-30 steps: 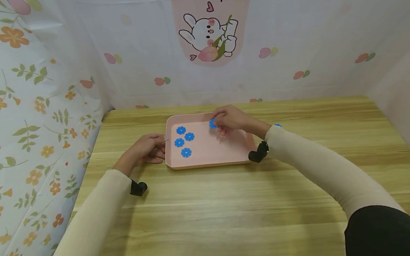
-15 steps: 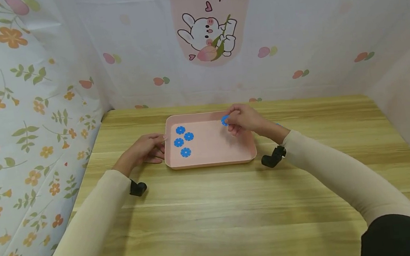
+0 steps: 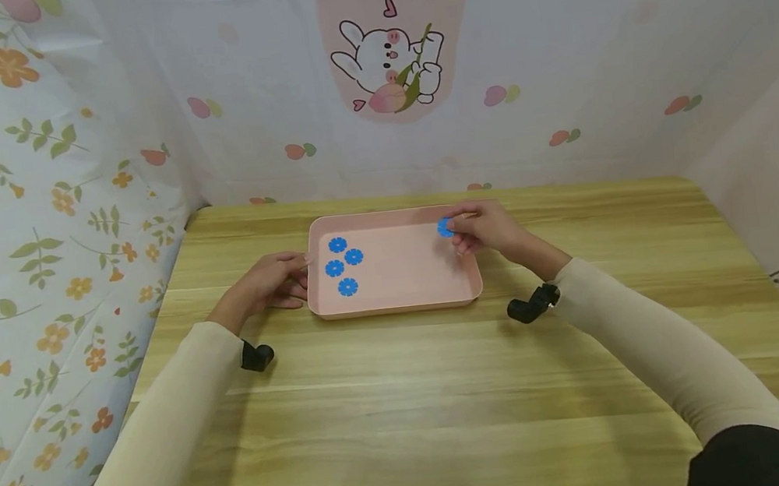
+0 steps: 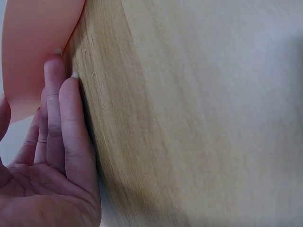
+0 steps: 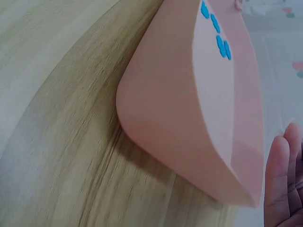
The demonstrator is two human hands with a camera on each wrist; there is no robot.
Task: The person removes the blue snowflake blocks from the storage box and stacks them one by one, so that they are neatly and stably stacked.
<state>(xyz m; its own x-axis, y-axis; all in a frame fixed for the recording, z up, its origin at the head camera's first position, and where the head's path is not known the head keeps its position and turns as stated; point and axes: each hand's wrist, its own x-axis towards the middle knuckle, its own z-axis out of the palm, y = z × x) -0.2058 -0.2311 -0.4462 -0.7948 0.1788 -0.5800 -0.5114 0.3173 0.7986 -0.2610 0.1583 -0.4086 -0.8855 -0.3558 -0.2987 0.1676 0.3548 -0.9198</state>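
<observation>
In the head view a pink rectangular tray (image 3: 403,307) lies on the table. Several blue notched interlocking discs (image 3: 347,287) rest flat in its left part. Over the tray's far right corner, my right hand (image 3: 490,227) pinches another blue interlocking disc (image 3: 444,227) between thumb and fingers; whether it touches the tray floor cannot be told. My left hand (image 3: 270,282) stays at the tray's left side. From the left wrist, its nearly straight fingers (image 4: 71,123) are seen against the outer wall. The pinched disc is out of sight in the right wrist view, where fingertips (image 5: 279,156) show at the edge.
The wooden table (image 3: 406,413) stretches out in front of the tray and to both sides. A white printed cloth (image 3: 245,132) hangs behind it, and a flowered cloth (image 3: 53,330) hangs on the left. Both wrists wear black cameras (image 3: 257,356).
My right hand has moved rightward across the tray with the pinched disc, slowing near the far right corner. A blue piece formerly visible beyond the right forearm no longer shows. The left hand keeps its place.
</observation>
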